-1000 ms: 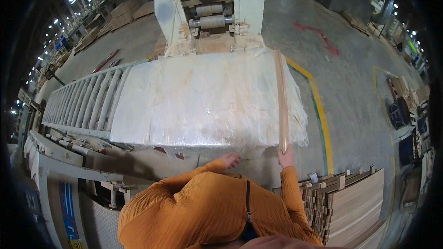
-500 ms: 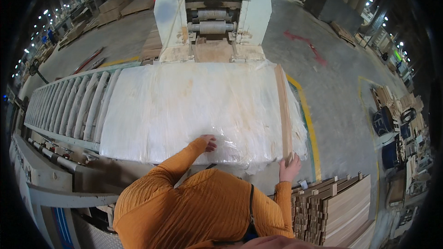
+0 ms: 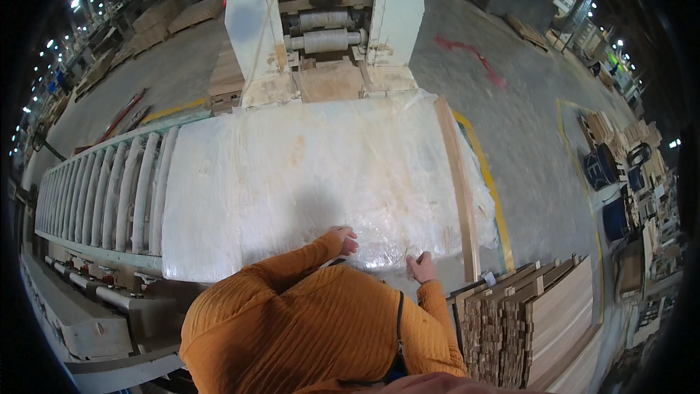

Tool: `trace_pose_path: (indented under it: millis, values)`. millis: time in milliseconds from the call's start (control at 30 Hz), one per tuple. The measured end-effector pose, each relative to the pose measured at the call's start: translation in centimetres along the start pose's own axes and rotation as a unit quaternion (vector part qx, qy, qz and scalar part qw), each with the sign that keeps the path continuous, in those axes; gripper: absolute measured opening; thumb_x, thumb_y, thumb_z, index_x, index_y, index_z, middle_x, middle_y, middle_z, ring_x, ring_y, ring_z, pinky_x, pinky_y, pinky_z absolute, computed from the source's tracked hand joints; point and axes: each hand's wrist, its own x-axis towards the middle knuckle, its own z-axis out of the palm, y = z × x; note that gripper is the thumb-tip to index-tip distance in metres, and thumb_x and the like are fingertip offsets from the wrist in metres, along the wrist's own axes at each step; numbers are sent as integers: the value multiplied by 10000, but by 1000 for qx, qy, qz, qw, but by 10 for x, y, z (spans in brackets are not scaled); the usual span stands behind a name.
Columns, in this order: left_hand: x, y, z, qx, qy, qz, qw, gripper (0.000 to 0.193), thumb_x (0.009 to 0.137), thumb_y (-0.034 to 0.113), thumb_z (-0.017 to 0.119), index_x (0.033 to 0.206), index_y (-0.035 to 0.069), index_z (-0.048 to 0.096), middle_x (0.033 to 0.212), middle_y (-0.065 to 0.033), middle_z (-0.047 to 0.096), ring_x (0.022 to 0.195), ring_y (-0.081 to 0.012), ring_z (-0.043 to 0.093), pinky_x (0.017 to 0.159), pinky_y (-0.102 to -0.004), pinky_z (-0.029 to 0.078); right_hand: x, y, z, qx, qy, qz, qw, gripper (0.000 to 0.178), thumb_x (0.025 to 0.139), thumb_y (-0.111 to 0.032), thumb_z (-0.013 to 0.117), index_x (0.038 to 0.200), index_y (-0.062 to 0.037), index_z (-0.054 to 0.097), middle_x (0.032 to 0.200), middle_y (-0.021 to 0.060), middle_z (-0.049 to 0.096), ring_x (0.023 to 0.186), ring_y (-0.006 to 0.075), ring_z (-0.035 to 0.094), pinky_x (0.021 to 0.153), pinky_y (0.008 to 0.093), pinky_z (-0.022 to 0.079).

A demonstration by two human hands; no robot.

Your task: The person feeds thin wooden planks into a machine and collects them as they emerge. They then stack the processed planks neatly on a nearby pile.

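A bench (image 3: 292,175) wrapped in wrinkled clear plastic film lies in front of me. My left hand (image 3: 344,240) is at its near edge, close to my chest, fingers loosely bent and slightly apart, with nothing visible in them. My right hand (image 3: 421,268) is beside the same edge, farther right, its fingertips drawn together; whatever may be between them is too small to make out. To the right of that hand, apart from it, a long thin wooden strip (image 3: 458,190) rests along the bench's right end. Its near tip juts past the front edge.
Beyond the bench stands a white machine (image 3: 255,36) with metal rollers (image 3: 325,41) and a red-digit display. A roller conveyor (image 3: 109,190) joins on the left. Stacked wooden strips (image 3: 496,328) stand at my right. Farther right are dark blue bags (image 3: 602,166) and wood pieces.
My right hand has let go of the wooden strip and moved left toward my left hand. The strip now lies nearer me, overhanging the front edge. My view has shifted slightly.
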Motion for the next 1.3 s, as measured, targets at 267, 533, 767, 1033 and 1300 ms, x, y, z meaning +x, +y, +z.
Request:
trace_pose_path:
  millis: [267,533,767,1033,1300]
  values:
    - [0,3,4,-5,5,-19,1000,366,909,305,489,1080,-15,533,988,-227,664,801,-322,680,648,-398,555,24,-9,-9,-19,-65,63,996,780,811,-632,549,1123,83,541,1028,242,627,954,322,599,833,393,453]
    - [0,4,2,-1,-13,-9,1000,350,903,287,499,1076,-14,542,1002,-223,667,846,-330,684,662,-400,557,11,-15,-11,24,-26,73,997,667,833,-513,623,1055,111,542,794,180,649,596,236,636,566,352,509]
    - [-4,4,-2,3,-35,-12,999,334,898,280,512,1059,-11,546,976,-218,667,831,-326,682,667,-400,561,17,-13,-7,26,-37,71,996,703,796,-539,634,1078,99,547,1000,267,648,808,333,674,738,400,531]
    - [1,6,-1,9,-43,-14,999,327,900,270,514,1072,-8,538,994,-227,659,831,-332,679,656,-410,559,19,1,1,19,-9,100,995,684,793,-525,633,1093,85,554,1073,271,637,1032,377,614,903,408,468]
    - [1,4,-2,3,-44,-13,999,326,900,272,514,1074,-3,537,982,-224,663,817,-328,683,652,-406,564,22,2,5,46,-15,81,996,675,805,-506,632,1114,86,542,1076,273,636,1033,381,613,897,412,466]
